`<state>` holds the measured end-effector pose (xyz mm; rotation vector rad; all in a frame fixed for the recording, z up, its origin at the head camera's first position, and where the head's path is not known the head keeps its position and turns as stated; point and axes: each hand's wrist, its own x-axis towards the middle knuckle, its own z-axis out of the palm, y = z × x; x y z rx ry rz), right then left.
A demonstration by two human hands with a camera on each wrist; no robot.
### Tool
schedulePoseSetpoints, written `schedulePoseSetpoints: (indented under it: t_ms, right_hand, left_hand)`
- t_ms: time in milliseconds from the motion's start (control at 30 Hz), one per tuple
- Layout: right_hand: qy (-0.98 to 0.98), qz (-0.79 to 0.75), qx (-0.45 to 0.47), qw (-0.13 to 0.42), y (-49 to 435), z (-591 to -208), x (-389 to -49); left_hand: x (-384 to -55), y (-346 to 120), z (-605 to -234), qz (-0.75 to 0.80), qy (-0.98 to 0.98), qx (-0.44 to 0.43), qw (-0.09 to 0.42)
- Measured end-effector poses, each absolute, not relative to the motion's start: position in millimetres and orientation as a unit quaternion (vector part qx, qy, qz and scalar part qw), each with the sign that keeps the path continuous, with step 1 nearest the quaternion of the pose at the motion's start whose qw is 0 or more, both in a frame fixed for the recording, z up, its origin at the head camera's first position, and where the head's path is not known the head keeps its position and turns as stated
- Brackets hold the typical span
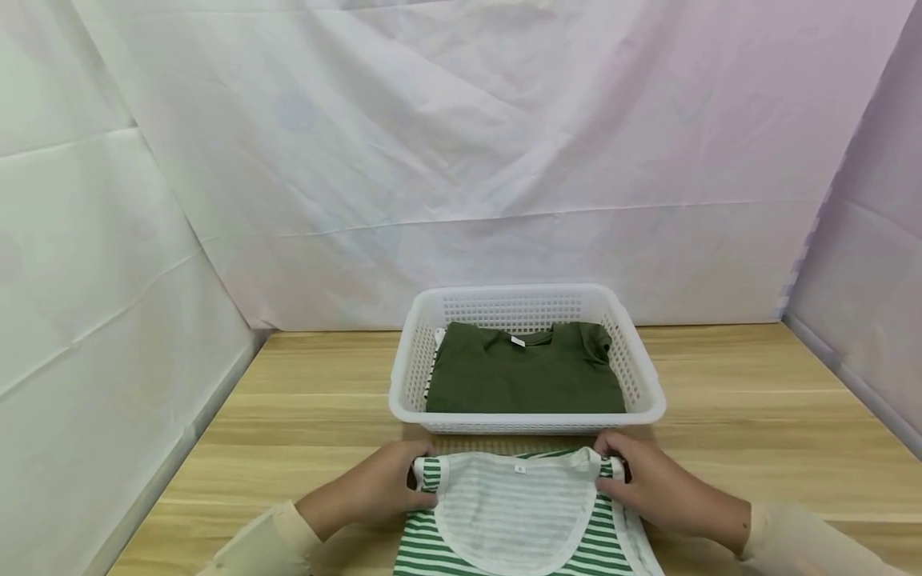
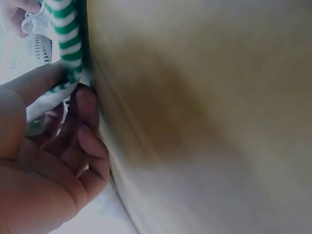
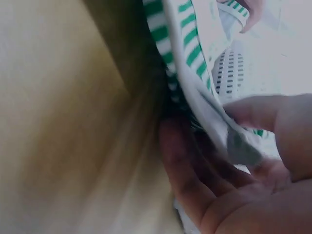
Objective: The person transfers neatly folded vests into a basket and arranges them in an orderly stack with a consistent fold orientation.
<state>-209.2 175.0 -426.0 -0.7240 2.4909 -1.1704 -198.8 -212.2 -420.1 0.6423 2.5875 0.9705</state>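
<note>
A green-and-white striped shirt [image 1: 423, 544] with a white-trimmed scoop neck lies at the front of the table, its lower part cut off by the head view's bottom edge. My left hand [image 1: 385, 482] pinches its left shoulder, thumb over the cloth and fingers beneath. At the opposite shoulder, my right hand [image 1: 651, 488] grips the striped fabric near the neckband. In the left wrist view the striped edge [image 2: 68, 36] runs between thumb and curled fingers. White trim [image 3: 195, 97] passes between thumb and fingers in the right wrist view.
Just behind the shirt stands a white perforated basket [image 1: 527, 418]. Inside it lies a folded dark green shirt [image 1: 529, 380], with a black-and-white striped edge showing at its left. The wood-grain table [image 1: 302, 400] is bordered by white cloth walls [image 1: 504, 160] at the back and sides.
</note>
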Motion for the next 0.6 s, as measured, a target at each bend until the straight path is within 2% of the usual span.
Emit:
schedulePoseSetpoints:
  t_ms: [100, 233, 333, 433, 500, 600]
  right_hand:
    - [0.854, -0.446, -0.217, 0.158, 175.5, -428.7, -205.9]
    - [0.832, -0.488, -0.164, 0.205, 177.8, -433.3, -203.8]
    - [0.807, -0.515, -0.152, 0.245, 180.6, -436.8, -204.1]
    - [0.784, -0.54, -0.159, 0.262, 182.1, -439.0, -204.2]
    - [0.779, -0.547, -0.163, 0.26, 181.5, -439.1, -204.0]
    - [0.794, -0.535, -0.179, 0.226, 179.3, -437.4, -202.5]
  left_hand:
    - [-197.2, -215.8, -421.6, 0.375, 0.882, 0.231, 0.168]
    - [-193.3, -219.8, -421.7, 0.396, 0.859, 0.262, 0.191]
    - [-191.3, -220.6, -424.2, 0.399, 0.848, 0.281, 0.208]
    - [-191.3, -219.8, -427.2, 0.396, 0.847, 0.284, 0.212]
    - [-191.3, -219.3, -427.1, 0.39, 0.852, 0.276, 0.215]
    - [-191.2, -219.0, -426.4, 0.383, 0.854, 0.28, 0.216]
